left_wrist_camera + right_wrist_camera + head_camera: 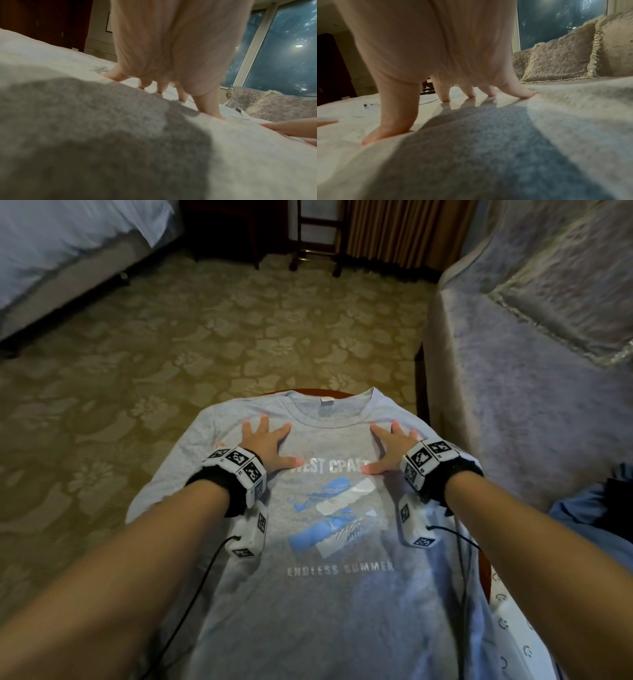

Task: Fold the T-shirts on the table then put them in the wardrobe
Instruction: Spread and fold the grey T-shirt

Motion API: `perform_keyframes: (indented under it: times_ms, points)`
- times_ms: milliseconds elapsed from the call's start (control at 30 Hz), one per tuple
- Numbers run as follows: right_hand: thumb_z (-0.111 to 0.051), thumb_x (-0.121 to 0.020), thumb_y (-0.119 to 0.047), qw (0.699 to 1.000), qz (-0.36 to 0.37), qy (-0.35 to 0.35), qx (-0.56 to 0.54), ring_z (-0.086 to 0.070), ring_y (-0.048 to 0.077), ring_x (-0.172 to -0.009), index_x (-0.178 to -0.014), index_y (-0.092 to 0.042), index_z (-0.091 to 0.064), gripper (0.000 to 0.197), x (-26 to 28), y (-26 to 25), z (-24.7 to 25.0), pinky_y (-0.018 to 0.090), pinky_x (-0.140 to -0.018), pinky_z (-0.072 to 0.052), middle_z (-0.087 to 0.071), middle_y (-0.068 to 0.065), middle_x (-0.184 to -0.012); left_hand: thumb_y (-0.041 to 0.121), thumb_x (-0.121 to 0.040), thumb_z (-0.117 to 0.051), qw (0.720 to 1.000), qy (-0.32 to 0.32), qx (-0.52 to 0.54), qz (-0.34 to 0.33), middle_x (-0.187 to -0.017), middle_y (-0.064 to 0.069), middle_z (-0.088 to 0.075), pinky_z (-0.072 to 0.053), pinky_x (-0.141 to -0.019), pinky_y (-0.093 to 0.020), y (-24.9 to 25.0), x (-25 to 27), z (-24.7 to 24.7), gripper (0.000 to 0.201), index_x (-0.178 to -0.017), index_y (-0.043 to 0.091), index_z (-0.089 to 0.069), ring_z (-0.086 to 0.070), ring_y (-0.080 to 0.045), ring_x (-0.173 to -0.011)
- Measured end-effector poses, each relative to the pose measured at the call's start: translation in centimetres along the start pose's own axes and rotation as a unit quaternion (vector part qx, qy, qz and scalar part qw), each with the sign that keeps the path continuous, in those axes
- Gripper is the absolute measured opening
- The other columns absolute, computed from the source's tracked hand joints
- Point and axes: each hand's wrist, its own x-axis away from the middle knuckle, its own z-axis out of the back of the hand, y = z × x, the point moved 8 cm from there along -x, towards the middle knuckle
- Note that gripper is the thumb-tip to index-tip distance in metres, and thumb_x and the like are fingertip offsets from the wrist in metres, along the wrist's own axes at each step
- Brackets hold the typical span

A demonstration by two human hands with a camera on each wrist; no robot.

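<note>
A grey T-shirt [329, 604] with a blue print and the words "ENDLESS SUMMER" lies spread face up over a small round table [310, 391], collar at the far end. My left hand [265, 445] presses flat on the chest left of the collar, fingers spread and straight. My right hand [390, 448] presses flat on the chest to the right, fingers also spread. In the left wrist view the left hand [171, 75] stands on its fingertips on the grey cloth [120, 148]. The right wrist view shows the right hand [447, 81] likewise, fingertips down on the shirt [488, 148].
A sofa [534, 392] with a fringed cushion [556, 59] stands close on the right. A bed [51, 258] is at the far left across patterned carpet [205, 337]. A white printed garment [513, 628] lies at the near right. Dark furniture [318, 231] lines the far wall.
</note>
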Motion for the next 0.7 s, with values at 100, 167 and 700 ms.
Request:
perform_keyframes:
  times_ms: [100, 167, 700]
  points:
    - [-0.061, -0.081, -0.058, 1.0, -0.002, 0.012, -0.025, 0.006, 0.037, -0.145, -0.152, -0.024, -0.001, 0.099, 0.1, 0.0, 0.1, 0.052, -0.117, -0.002, 0.006, 0.014, -0.158, 0.056, -0.089, -0.05, 1.0, 0.007, -0.013, -0.003, -0.158, -0.016, 0.011, 0.001, -0.115, -0.047, 0.7, 0.0, 0.4, 0.083, -0.152, 0.028, -0.006, 0.012, -0.038, -0.144]
    - [-0.057, -0.089, -0.048, 0.998, -0.002, 0.045, -0.042, 0.01, 0.034, -0.145, -0.151, -0.022, -0.006, 0.085, 0.8, -1.1, 0.2, 0.058, -0.115, -0.003, 0.007, 0.012, -0.159, 0.055, -0.089, -0.05, 1.0, 0.008, -0.015, -0.004, -0.158, -0.016, 0.011, 0.002, -0.115, -0.047, 1.0, 0.1, 0.5, 0.082, -0.152, 0.026, -0.005, 0.012, -0.037, -0.144]
    - [-0.042, -0.072, -0.082, 0.998, 0.056, 0.011, 0.008, 0.018, 0.047, -0.14, -0.148, -0.035, 0.015, 0.106, -0.4, -6.4, -4.4, 0.065, -0.111, -0.003, 0.024, 0.012, -0.155, 0.02, -0.092, -0.06, 0.924, 0.252, 0.263, 0.114, -0.127, -0.015, -0.057, -0.043, -0.095, -0.037, -10.4, 3.6, 6.4, 0.042, -0.129, 0.002, -0.052, -0.054, -0.033, -0.118]
